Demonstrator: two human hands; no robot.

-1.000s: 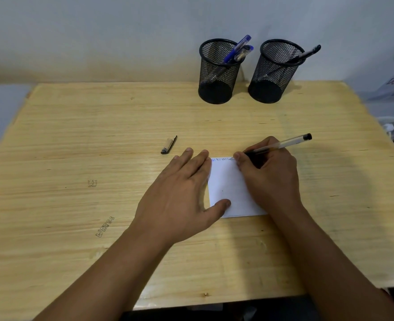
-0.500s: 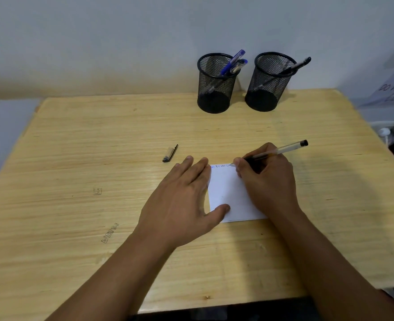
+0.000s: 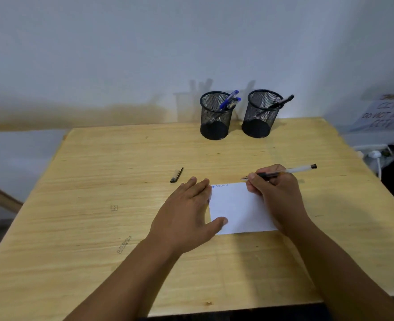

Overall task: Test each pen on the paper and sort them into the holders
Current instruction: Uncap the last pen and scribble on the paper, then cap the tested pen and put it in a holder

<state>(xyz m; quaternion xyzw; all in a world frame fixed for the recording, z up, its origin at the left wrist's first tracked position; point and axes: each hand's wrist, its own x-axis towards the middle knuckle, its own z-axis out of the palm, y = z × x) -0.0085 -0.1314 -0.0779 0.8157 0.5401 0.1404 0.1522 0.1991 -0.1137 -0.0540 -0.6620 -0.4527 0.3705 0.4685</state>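
Above flat white paper (image 3: 237,209) (rectangular), fingers (image 3: 252,179) pinch pen (image 3: 291,170).

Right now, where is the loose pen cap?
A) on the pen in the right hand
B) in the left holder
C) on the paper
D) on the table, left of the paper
D: the cap lies on the table, up and left of the paper, just beyond the left hand.

A sign (image 3: 386,113) at the right edge reads partly "CCTV" and "DO NOT". Small scribbles on the paper (image 3: 237,209) and marks on the tabletop (image 3: 98,181) are illegible.
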